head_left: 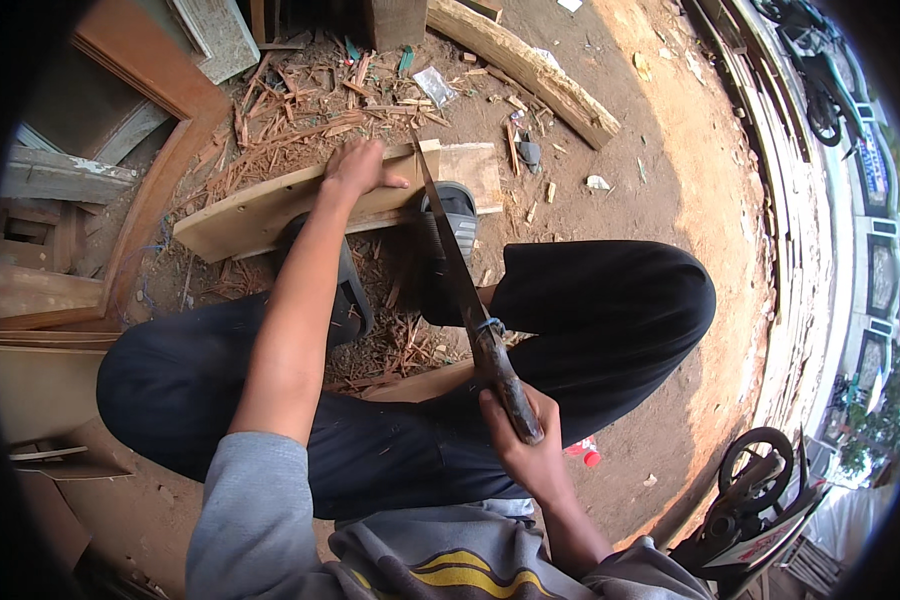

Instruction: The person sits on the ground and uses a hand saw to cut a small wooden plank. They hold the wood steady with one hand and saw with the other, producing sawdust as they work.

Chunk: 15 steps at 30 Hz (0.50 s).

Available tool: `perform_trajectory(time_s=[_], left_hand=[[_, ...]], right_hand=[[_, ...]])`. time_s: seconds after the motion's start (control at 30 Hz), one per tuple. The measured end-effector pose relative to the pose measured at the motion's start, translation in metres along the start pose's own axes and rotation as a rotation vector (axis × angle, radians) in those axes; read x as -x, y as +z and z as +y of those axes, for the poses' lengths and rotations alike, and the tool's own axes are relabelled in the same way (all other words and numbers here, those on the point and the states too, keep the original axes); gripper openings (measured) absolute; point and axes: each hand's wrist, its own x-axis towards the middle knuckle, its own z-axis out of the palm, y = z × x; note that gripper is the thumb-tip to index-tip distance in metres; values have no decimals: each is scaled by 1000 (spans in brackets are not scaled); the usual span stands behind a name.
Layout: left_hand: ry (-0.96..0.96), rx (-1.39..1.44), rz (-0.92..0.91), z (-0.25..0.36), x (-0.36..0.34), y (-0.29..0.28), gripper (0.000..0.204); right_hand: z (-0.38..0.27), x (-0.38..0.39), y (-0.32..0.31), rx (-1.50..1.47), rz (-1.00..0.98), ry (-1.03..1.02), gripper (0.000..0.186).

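My left hand [356,168] grips the top edge of a pale wooden board [250,210], fingers curled over it and thumb spread rightward. My right hand [520,440] is closed around the dark, worn handle of a handsaw [460,270], with blue binding near the blade's base. The long blade slants up to the board's right part, just right of my left hand, where its toothed tip crosses the top edge. A shorter pale piece of wood [475,175] shows at the right end. Below the board are my sandalled feet [448,215], between my bent, dark-trousered legs.
Wood shavings [290,110] litter the dirt ground. A long rough timber [525,60] lies ahead. Wooden frames [150,60] are stacked at left. Long planks [760,250] run along the right. A small red-capped bottle [585,450] lies by my right leg; a black wheeled object [740,500] is at lower right.
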Motion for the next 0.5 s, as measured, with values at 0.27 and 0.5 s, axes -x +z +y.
perform_trajectory(time_s=[0.27, 0.5], left_hand=[[5, 2, 36, -2, 0, 4, 74], [15, 6, 53, -1, -5, 2, 76]], right_hand=[[-4, -47, 9, -52, 0, 34, 22], [-6, -47, 2, 14, -28, 16, 18]])
